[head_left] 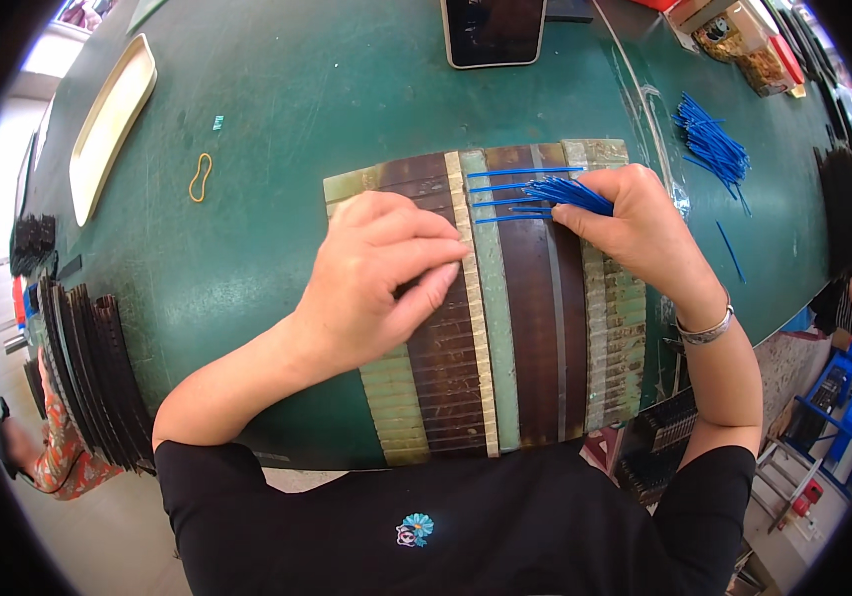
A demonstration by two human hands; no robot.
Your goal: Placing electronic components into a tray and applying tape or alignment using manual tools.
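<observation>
A slotted board (537,328) with brown, green and tan bands lies before me on the green table. Several short blue wires (505,175) are laid side by side across its upper part, their left ends by the pale ridged strip. Over the right half, my right hand (635,214) is closed around a bunch of blue wires (570,194), tips pointing left. My left hand (376,263) hovers at the pale strip, thumb and forefinger brought close together in a pinch. Whatever might be between those fingertips is too small to see.
A loose pile of blue wires (712,144) and one stray wire (731,251) lie right. A phone (494,35) is at the far edge, with plastic tubs (754,55) far right. On the left are a cream tray (113,129), a rubber band (200,177) and stacked dark strips (93,368).
</observation>
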